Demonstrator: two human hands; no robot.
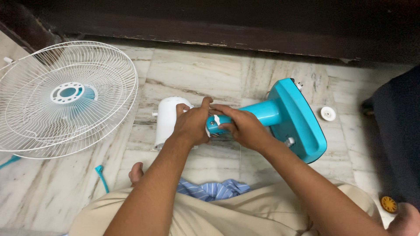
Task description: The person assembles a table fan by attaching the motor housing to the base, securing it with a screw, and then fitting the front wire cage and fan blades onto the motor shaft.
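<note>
A table fan lies in parts on the marble floor. My left hand [191, 123] grips the white motor housing [168, 119] at the end where it meets the stand. My right hand [243, 126] is wrapped around the teal neck [267, 112] of the stand, just beside the left hand. The teal square base [302, 120] lies tipped on its edge to the right, with a small knob on its rim. The joint between housing and neck is hidden under my fingers.
A white wire fan guard [65, 98] lies at the left, teal blades showing through it. A white round cap [328, 113] rests right of the base. A teal strip [101, 177] lies near my knee. Dark furniture edge [218, 26] runs along the back; a dark cloth [398, 131] sits right.
</note>
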